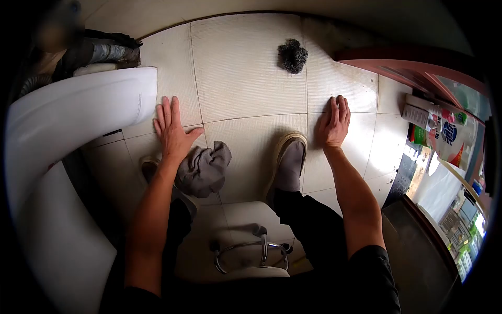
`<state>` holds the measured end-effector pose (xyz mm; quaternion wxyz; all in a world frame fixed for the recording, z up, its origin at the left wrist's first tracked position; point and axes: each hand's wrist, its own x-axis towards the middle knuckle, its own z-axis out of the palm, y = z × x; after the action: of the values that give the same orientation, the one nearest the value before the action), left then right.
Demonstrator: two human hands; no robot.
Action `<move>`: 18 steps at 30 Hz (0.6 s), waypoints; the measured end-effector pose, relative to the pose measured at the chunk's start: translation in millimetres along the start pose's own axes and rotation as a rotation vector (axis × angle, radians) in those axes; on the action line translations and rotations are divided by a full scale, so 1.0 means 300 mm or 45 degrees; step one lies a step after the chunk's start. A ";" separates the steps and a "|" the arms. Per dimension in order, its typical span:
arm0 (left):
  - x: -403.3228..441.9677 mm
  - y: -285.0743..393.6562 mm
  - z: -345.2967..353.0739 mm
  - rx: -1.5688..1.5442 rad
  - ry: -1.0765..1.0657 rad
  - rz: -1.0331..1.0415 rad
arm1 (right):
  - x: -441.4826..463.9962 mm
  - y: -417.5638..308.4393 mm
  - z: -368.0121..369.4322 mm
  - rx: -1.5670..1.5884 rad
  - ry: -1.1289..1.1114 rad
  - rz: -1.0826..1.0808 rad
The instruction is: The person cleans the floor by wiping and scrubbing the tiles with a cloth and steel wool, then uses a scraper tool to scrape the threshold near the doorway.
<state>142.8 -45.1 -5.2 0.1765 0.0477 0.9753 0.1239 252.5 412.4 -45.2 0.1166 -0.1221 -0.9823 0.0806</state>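
My left hand point(175, 131) is open with fingers and thumb spread, holding nothing, beside the rounded white fixture. Just below its thumb, a crumpled grey cloth point(206, 170) lies on the tiled floor point(246, 68), close to my left forearm. Out to the right, my right hand point(335, 123) is also open and empty, its fingers stretched forward over the tiles. Whether either palm touches the floor I cannot tell. A dark, curly scouring pad point(293, 56) sits farther ahead, apart from both hands.
A long white fixture point(83, 99) and dark pipes point(107, 52) bound the left side. At right stand a reddish frame point(392, 63), a white bottle point(417, 116) and a detergent bag point(449, 136). My shoe point(290, 157) and a wheeled stool's metal base point(264, 246) are below.
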 end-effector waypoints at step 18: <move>-0.009 -0.036 -0.018 -0.169 -0.170 0.091 | 0.755 -0.339 0.211 0.086 -0.168 -0.222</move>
<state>143.0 -57.3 -2.1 0.2395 0.0788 0.9487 0.1909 0.7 365.3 -39.4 0.0623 -0.0264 -0.9915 0.1113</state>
